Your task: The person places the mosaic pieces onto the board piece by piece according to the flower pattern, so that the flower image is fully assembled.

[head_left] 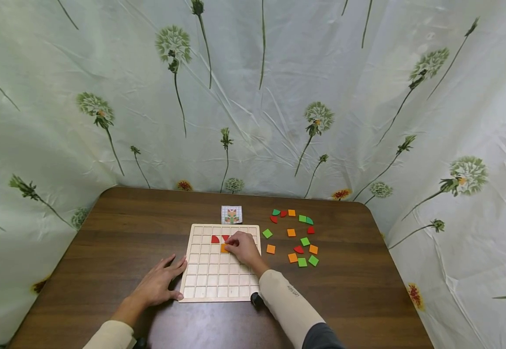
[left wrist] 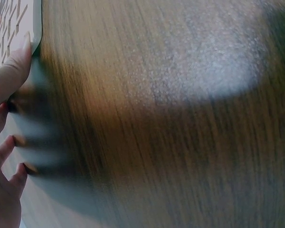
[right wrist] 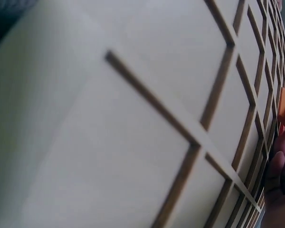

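Brown wood grain made up the table point(head_left: 218, 325) nearest us, a wide stretch of it running below the board's near rim. We had our left hand point(head_left: 156, 286) beside the pale gridded board point(head_left: 213, 281), its fingers spread and holding nothing, thumb on the rim by the near left corner and fingertips at the left edge. Beyond that hand's outer side, wood ran well out to the slanting table edge. Farther in, our right hand point(head_left: 245, 249) came across the right rim, pinching an orange tile point(head_left: 224, 248) over the board's upper middle; we could not tell whether it sat fully within one cell. Just past it lay a red quarter-round point(head_left: 215, 239) and another red piece point(head_left: 225, 238), partly covered by the fingers. Loose green, orange and red pieces point(head_left: 305, 241) lay off the right rim, the outermost well short of the table's right edge. Just beyond the far rim we saw a patterned card point(head_left: 232, 214), then a narrow band of wood, then a flower-printed curtain point(head_left: 253, 121).
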Demonstrator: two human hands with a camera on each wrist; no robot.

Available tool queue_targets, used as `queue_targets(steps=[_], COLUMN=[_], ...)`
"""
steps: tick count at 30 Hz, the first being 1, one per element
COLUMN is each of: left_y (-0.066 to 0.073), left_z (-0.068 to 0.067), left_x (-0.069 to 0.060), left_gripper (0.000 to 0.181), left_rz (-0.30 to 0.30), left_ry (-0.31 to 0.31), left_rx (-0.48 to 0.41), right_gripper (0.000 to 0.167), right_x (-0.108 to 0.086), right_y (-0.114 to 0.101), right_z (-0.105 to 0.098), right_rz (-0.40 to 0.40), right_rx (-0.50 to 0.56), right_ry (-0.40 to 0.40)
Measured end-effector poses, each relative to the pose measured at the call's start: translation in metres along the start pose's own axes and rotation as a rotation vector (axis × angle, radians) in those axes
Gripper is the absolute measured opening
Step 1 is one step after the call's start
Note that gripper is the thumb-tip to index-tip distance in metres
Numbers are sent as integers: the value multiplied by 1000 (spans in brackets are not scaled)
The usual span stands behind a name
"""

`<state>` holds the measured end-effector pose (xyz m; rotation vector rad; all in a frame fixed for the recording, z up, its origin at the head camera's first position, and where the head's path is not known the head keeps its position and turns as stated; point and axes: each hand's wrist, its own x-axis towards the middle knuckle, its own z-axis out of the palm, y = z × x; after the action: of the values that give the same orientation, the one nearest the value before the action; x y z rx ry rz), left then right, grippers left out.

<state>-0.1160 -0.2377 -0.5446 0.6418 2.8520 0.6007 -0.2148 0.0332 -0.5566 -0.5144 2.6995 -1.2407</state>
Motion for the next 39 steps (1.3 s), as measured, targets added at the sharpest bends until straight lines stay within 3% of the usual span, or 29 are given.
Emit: queue_targets(steps=[9,25,33,39], left_y=[-1,-1,-1,-2], left_z=[1,2,3,3], left_x=[0,1,1,1], left_gripper=[89,88,88,88], left_rz=[3,5,-2,6], left_ry=[2,-1,-6,-3], left_rx=[4,12,11,18], right_gripper=[10,10,8,11], right_x=[-2,-5,-11,-21], right_y=[2,-1,9,25], right_z=[5,3,-10,-35], right_rz=[-71,-54,-113,-62], right_rx=[-22,-25,25,7], right_ry=[39,35,86,120])
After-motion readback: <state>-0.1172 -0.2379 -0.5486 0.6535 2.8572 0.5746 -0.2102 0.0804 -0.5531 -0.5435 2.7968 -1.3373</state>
